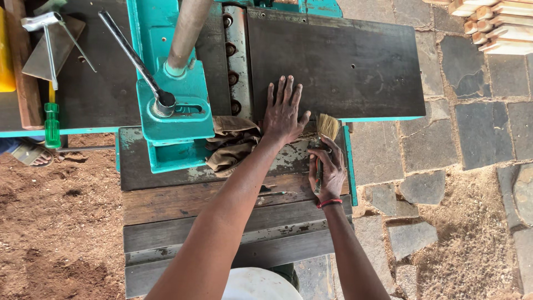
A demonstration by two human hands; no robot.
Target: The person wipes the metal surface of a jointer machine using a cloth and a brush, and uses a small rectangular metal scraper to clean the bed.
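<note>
My left hand (283,111) lies flat, fingers spread, on the dark steel table (355,66) of a teal woodworking machine (172,111), near its front edge. My right hand (328,169) grips a paint brush (326,130) by the handle; the pale bristles point away from me, at the table's front edge just right of my left hand. A red band circles my right wrist. A crumpled brown rag (233,143) lies just left of my left wrist.
A metal lever (130,53) and a round post (186,30) rise from the teal bracket. A green-handled screwdriver (51,123) and metal tools (47,39) lie far left. Worn planks (183,222) sit below. Sawdust (50,222) covers the ground; stone paving (472,128) and stacked wood pieces (499,25) are to the right.
</note>
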